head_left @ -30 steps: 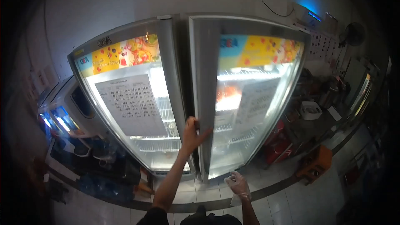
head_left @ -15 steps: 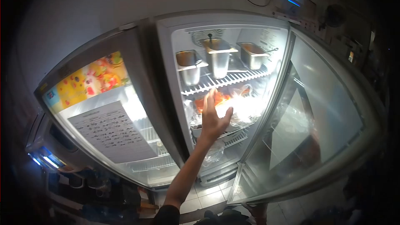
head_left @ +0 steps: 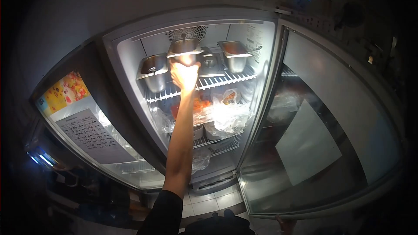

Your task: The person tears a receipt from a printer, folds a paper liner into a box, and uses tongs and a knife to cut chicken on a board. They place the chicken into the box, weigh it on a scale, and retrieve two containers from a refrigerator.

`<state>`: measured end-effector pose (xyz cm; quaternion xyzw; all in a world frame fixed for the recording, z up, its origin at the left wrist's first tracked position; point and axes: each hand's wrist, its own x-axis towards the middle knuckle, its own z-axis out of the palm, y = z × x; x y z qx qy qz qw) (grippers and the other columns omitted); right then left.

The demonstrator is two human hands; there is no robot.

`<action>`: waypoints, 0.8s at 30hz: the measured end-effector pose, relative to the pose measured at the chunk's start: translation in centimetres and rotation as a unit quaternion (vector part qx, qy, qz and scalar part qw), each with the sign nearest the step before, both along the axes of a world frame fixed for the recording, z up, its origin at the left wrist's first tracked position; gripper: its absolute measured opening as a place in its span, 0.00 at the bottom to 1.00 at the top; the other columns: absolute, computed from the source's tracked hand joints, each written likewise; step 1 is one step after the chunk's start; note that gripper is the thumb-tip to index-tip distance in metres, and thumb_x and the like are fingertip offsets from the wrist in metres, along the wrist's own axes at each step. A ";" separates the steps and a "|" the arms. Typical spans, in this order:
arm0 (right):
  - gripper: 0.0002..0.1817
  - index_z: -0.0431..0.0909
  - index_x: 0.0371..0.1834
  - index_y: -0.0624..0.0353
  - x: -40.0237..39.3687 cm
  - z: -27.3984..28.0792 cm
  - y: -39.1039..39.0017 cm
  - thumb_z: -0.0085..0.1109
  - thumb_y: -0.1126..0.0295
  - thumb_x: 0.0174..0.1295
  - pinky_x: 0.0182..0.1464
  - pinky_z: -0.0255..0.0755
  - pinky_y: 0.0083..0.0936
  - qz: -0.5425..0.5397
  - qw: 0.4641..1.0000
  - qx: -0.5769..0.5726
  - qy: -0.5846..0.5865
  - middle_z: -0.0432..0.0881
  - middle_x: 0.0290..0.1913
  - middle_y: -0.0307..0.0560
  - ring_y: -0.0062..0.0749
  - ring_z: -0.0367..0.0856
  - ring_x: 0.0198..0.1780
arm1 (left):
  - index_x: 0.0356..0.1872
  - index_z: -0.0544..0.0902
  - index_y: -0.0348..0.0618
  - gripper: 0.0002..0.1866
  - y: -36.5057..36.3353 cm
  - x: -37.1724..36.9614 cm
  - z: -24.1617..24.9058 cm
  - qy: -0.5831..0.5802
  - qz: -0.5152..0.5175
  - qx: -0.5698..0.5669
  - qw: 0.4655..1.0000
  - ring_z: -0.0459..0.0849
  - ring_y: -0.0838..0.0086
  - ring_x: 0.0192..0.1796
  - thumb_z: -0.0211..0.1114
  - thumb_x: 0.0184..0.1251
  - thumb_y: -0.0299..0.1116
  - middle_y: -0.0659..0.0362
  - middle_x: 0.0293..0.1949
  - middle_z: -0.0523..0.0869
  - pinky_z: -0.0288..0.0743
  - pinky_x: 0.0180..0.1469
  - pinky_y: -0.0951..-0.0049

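Observation:
My left hand [head_left: 185, 76] reaches into the open refrigerator, its fingers closed round the front of the middle metal container [head_left: 184, 48], which has a utensil handle standing in it. To the left is a deep metal container [head_left: 156, 76] with a utensil; to the right, one with reddish contents [head_left: 236, 56] and a spoon. A lidded metal container [head_left: 210, 63] shows beside the held one. My right hand [head_left: 285, 223] is dim at the bottom edge of the open glass door [head_left: 305, 148]; its fingers are hard to make out.
Plastic bags [head_left: 230, 115] and orange food lie on the shelf below. More bags [head_left: 201, 159] are lower down. At left, a closed glass door bears a handwritten sheet [head_left: 91, 135]. A white sheet [head_left: 307, 143] shows on the open door.
My left hand has moved up from in front of the lower shelf and has taken hold of the middle container. The view has shifted, and the lidded container now shows more clearly.

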<state>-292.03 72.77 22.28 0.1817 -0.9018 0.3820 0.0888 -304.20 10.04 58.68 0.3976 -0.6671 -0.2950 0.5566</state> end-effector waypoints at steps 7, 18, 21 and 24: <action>0.44 0.63 0.70 0.58 -9.8 -7.9 7.1 0.76 0.70 0.47 0.62 0.70 0.39 0.044 0.920 -0.259 -0.292 0.67 0.68 0.49 0.39 0.67 0.64 | 0.49 0.74 0.29 0.40 2.8 0.7 0.0 0.042 0.035 -0.153 0.987 0.87 0.50 0.40 0.81 0.35 0.43 0.42 0.37 0.86 0.80 0.47 0.57; 0.46 0.57 0.72 0.57 -18.5 -20.8 5.8 0.72 0.57 0.52 0.65 0.65 0.49 0.248 0.780 -0.096 -0.566 0.64 0.70 0.48 0.40 0.64 0.66 | 0.44 0.78 0.33 0.27 9.4 8.9 0.6 -0.024 -0.053 -0.082 0.995 0.85 0.72 0.38 0.78 0.40 0.32 0.54 0.40 0.86 0.79 0.42 0.74; 0.47 0.56 0.73 0.56 -18.5 -23.0 4.9 0.70 0.54 0.53 0.66 0.64 0.52 0.286 0.718 -0.039 -0.633 0.64 0.70 0.48 0.40 0.64 0.67 | 0.51 0.77 0.32 0.32 14.3 13.8 -2.0 0.133 -0.088 -0.039 0.986 0.83 0.70 0.43 0.78 0.40 0.29 0.55 0.44 0.84 0.79 0.47 0.72; 0.47 0.54 0.74 0.56 -19.7 -24.1 2.7 0.69 0.50 0.55 0.67 0.62 0.54 0.325 0.653 0.024 -0.684 0.63 0.71 0.48 0.40 0.63 0.68 | 0.62 0.70 0.33 0.45 17.4 21.6 -7.8 0.129 -0.020 0.019 0.991 0.77 0.64 0.56 0.78 0.34 0.28 0.52 0.54 0.78 0.73 0.59 0.63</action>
